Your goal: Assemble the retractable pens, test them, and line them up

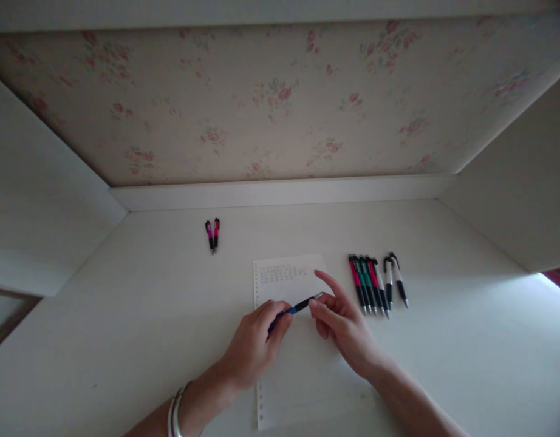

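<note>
A blue pen with a black grip (302, 304) is held at a slant above a loose sheet of paper (280, 388). My left hand (260, 340) closes its thumb and fingers around the blue barrel. At the pen's silver tip, the thumb and some fingers of my right hand (341, 321) are pinched together, while its index finger sticks out. The sheet has punched holes down its left edge and several lines of handwriting near the top. Both hands cover part of the paper.
Right of the paper lies a row of several pens (368, 284) with pink, green and white barrels. Two pens, one purple (209, 235) and one pink (217, 234), lie at the back left. The white desk (138, 340) has side panels and a flowered back wall (280, 103).
</note>
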`<state>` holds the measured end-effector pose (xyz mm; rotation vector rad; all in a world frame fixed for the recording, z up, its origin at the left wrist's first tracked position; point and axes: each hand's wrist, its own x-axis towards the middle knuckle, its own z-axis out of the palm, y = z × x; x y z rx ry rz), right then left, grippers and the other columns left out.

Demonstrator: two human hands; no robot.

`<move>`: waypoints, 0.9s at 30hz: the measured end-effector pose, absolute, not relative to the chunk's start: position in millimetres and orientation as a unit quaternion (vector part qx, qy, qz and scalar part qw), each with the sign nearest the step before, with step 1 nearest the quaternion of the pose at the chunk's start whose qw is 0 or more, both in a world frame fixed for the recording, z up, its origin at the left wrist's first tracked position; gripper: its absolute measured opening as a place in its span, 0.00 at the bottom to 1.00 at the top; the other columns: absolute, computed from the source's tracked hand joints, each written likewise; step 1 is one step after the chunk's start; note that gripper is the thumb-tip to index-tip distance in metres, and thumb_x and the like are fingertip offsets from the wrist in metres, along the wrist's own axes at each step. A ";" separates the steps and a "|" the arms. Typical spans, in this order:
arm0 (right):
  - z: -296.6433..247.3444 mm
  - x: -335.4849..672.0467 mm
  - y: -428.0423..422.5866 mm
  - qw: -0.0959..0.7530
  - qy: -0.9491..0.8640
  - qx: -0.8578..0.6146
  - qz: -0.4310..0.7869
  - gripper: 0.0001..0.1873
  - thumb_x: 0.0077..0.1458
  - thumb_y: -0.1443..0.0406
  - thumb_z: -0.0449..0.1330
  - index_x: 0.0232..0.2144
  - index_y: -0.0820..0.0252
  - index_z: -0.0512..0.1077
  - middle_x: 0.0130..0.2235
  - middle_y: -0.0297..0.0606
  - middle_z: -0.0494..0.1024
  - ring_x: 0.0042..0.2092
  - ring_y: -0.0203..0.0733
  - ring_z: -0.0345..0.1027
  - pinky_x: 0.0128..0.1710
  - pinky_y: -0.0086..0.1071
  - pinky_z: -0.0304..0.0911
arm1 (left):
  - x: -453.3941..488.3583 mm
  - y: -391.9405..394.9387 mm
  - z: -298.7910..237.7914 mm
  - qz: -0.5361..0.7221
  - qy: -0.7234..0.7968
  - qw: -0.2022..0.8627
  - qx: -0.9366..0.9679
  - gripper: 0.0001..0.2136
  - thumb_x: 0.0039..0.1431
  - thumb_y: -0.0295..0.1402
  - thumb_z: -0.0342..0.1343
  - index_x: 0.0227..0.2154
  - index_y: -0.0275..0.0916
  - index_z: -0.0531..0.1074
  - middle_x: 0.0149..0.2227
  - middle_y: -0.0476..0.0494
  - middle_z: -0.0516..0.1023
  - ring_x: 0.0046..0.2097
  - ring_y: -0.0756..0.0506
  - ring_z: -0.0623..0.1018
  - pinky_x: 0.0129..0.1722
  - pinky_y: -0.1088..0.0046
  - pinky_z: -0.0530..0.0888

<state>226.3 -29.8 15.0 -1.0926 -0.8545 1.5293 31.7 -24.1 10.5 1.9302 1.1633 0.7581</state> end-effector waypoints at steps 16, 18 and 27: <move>19.9 226.1 -25.0 0.399 -0.462 -0.507 0.608 0.20 0.56 0.49 0.62 0.26 0.60 0.72 0.25 0.32 0.74 0.23 0.32 0.63 0.25 0.28 0.58 | 22.6 -19.0 16.4 0.301 0.483 0.482 0.666 0.12 0.65 0.43 0.54 0.41 0.41 0.77 0.35 0.45 0.81 0.36 0.46 0.78 0.37 0.75 0.72; 20.1 225.9 -25.4 0.399 -0.462 -0.503 0.612 0.19 0.56 0.50 0.62 0.26 0.60 0.72 0.25 0.32 0.73 0.23 0.31 0.63 0.25 0.28 0.58 | 22.4 -18.4 16.8 0.298 0.483 0.483 0.667 0.13 0.65 0.43 0.54 0.41 0.41 0.77 0.34 0.45 0.81 0.35 0.46 0.78 0.36 0.75 0.72; 19.3 227.1 -26.2 0.394 -0.450 -0.492 0.633 0.15 0.53 0.53 0.65 0.33 0.60 0.72 0.24 0.30 0.73 0.22 0.32 0.64 0.24 0.29 0.60 | 21.9 -16.3 19.7 0.301 0.487 0.493 0.656 0.13 0.65 0.43 0.54 0.40 0.41 0.77 0.34 0.45 0.81 0.35 0.46 0.78 0.36 0.75 0.73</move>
